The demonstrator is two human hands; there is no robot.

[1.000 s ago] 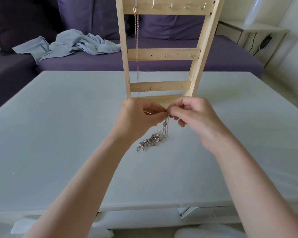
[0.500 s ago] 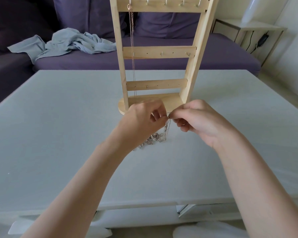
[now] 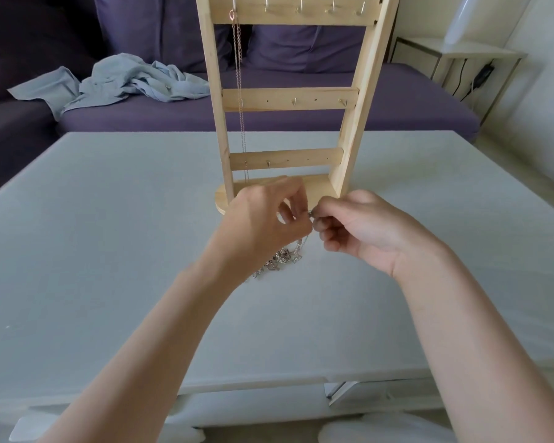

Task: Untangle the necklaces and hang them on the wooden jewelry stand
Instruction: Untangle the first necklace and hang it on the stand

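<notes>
The wooden jewelry stand rises upright at the middle of the table, with small hooks on its three crossbars. A thin rose-gold necklace hangs from the leftmost top hook. In front of the stand's base, my left hand and my right hand meet fingertip to fingertip and both pinch the top of a silver necklace. Its chain drops from my fingers into a tangled heap on the table, partly hidden behind my left hand.
The pale grey table spreads wide on both sides of the stand. Behind it runs a purple sofa with a crumpled light blue cloth. A white side table with a cable stands at the far right.
My hands have dropped a little in view, below the stand's base, and the left fingers have shifted on the chain. More of the stand's base shows.
</notes>
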